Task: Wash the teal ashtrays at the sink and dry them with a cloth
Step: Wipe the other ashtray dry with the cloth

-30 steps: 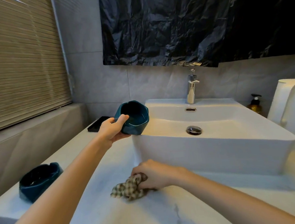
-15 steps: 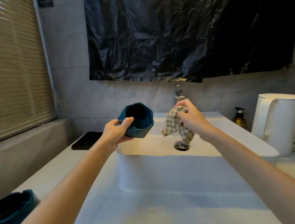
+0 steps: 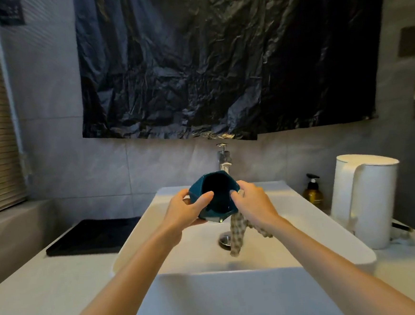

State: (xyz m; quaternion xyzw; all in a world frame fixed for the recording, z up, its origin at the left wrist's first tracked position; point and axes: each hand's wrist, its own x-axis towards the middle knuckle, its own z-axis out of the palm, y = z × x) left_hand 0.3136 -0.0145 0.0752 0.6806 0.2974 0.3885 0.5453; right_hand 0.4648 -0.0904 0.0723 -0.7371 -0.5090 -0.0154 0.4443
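My left hand [image 3: 185,210] holds the ashtray [image 3: 215,194] up over the sink [image 3: 305,215], just in front of the tap [image 3: 224,158]. It is tipped so its dark inside faces me. My thumb lies on the rim and my other fingers curl round the back. My right hand [image 3: 252,202] pinches the cloth [image 3: 237,232] against the ashtray's right side. The cloth's end hangs down over the drain [image 3: 224,240].

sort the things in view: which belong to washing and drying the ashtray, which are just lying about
In the job: teal ashtray, checked cloth, sink, tap, left hand, right hand.
Lying about: white kettle, pump bottle, black tray, black plastic sheet.
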